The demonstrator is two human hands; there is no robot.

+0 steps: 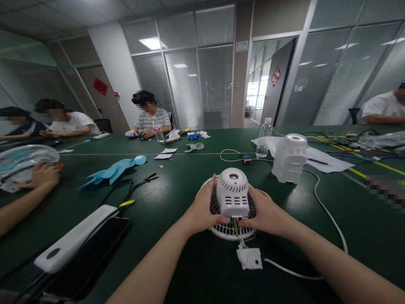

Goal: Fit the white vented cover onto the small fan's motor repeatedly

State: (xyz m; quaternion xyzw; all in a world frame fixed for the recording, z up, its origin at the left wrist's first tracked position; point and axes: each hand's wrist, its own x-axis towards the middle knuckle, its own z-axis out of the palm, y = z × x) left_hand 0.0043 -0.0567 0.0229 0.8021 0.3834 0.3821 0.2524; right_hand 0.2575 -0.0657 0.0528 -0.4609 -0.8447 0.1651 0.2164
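A white vented fan motor housing [233, 192] rests over a round white fan grille [226, 231] on the table in front of me. My left hand [205, 207] grips its left side, with the thumb low near the bottom edge. From the right, my right hand [264, 209] closes on it the same way, thumb at the bottom by a dark slot. Below the grille lies a small white plate [249, 258] joined to it by a short lead. Beyond my right hand stands a second white housing [289, 158] with a similar vented top.
A water bottle [264, 138] and paper sheets [329, 158] lie beyond. At left are a power strip [76, 236], a phone [91, 257], a light blue fan blade [117, 169] and a co-worker's hand [44, 175] on another grille. A white cable [329, 215] curves along the right.
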